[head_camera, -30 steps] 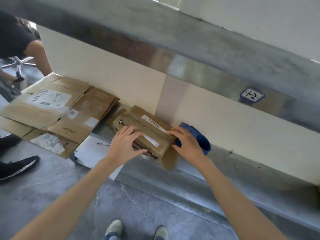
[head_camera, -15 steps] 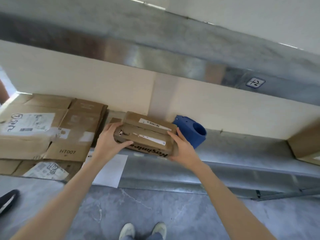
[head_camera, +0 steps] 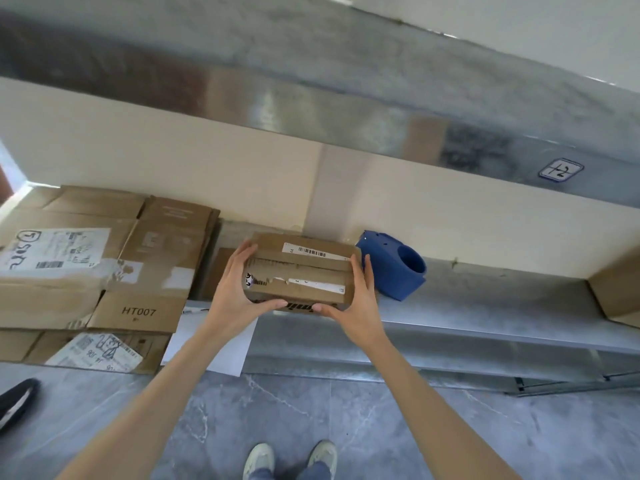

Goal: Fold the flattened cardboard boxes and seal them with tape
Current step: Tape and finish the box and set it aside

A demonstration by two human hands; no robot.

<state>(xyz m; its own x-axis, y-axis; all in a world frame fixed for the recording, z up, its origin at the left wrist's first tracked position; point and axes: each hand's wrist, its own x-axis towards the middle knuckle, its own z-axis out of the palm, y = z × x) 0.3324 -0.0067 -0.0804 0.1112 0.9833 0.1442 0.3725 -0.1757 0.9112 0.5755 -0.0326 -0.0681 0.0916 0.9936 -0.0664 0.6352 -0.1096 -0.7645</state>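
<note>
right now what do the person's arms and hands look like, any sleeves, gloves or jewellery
No sleeves in view: the left forearm and right forearm are bare to the frame's edge. The left hand and right hand wear no gloves, and no watch, ring or wristband shows.

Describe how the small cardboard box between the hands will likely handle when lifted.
Probably light: the left hand and right hand hold the small box by its ends. Its top flaps show a gap and may spring open.

HT007 – flattened cardboard flap [head_camera: 138, 311] | 12 – blue-edged tag [head_camera: 561, 169] on shelf rail [head_camera: 346, 126]
</note>
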